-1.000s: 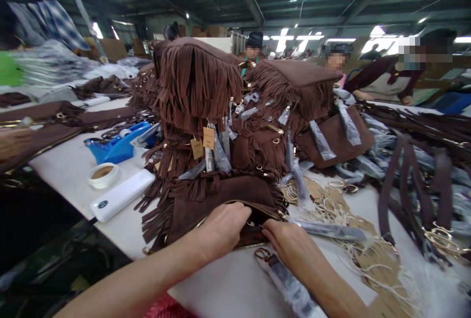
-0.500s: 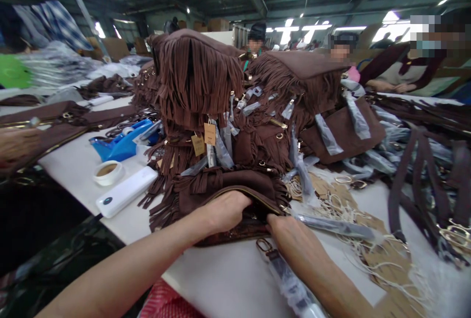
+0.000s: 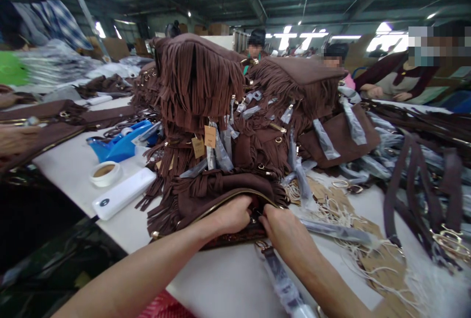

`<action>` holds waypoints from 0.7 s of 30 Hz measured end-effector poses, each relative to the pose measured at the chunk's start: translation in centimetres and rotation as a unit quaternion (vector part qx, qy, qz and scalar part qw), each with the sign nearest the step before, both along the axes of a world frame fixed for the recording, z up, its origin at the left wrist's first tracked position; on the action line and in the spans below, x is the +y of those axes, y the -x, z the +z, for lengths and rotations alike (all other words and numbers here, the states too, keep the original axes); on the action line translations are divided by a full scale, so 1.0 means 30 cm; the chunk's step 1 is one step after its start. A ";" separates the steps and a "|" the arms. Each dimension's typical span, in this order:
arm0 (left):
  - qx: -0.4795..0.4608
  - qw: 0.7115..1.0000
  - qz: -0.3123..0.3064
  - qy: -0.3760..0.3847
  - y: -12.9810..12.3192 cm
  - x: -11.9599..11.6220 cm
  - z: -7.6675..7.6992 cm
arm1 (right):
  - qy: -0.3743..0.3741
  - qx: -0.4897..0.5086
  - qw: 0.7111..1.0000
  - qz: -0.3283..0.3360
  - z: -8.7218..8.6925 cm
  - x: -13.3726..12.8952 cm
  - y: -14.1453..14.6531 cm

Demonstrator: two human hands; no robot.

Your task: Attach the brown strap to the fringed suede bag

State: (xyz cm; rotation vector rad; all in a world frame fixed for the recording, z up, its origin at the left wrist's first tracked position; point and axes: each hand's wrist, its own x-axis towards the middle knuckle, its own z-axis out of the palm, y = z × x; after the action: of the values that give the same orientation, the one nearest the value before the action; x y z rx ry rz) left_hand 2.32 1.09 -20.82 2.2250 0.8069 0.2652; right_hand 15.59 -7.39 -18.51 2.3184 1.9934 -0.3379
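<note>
A brown fringed bag (image 3: 221,185) lies in front of me with its gold zipper (image 3: 209,208) open and its mouth toward me. My left hand (image 3: 237,213) reaches into the mouth, fingers curled and their tips hidden inside. Close beside it, my right hand (image 3: 278,220) is in the right end of the opening, thumb and fingers drawn together near a dark inner part. What either hand pinches inside is too dark to make out. Below my right wrist lies a plastic-wrapped strap (image 3: 283,278) with a metal clasp.
Fringed bags (image 3: 200,77) are heaped behind. Paper tags with white strings (image 3: 382,264) and dark straps (image 3: 414,185) lie right. On the left are a white phone-like device (image 3: 125,194), a tape roll (image 3: 106,173) and a blue tape dispenser (image 3: 119,144). Another person's hand (image 3: 18,141) works far left.
My right hand has moved up and further into the bag's opening, closer to my left hand. The left part of the zipper edge now shows more. My left hand stays inside.
</note>
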 end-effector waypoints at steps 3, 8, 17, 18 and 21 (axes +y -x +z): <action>-0.024 1.000 0.006 0.002 -0.001 0.000 -0.010 | 0.002 -0.008 1.000 -0.005 0.003 0.020 0.010; -0.057 0.998 0.020 0.013 -0.005 -0.008 -0.021 | 0.011 -0.010 1.000 -0.009 -0.004 0.045 0.009; -0.075 0.996 0.052 0.005 -0.027 -0.017 -0.048 | 0.015 0.038 0.999 -0.013 -0.017 0.086 0.004; -0.073 0.996 0.054 -0.002 -0.029 -0.017 -0.052 | 0.012 0.045 0.999 -0.013 -0.015 0.087 0.005; -0.069 0.996 0.052 -0.028 -0.023 -0.020 -0.046 | 0.006 0.072 0.997 -0.010 0.008 0.077 0.001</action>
State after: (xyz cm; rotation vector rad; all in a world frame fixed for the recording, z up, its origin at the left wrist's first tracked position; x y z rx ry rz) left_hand 3.00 0.49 -22.20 2.1922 0.8503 0.4916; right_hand 15.55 -5.08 -18.26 2.3706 2.0253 -0.5301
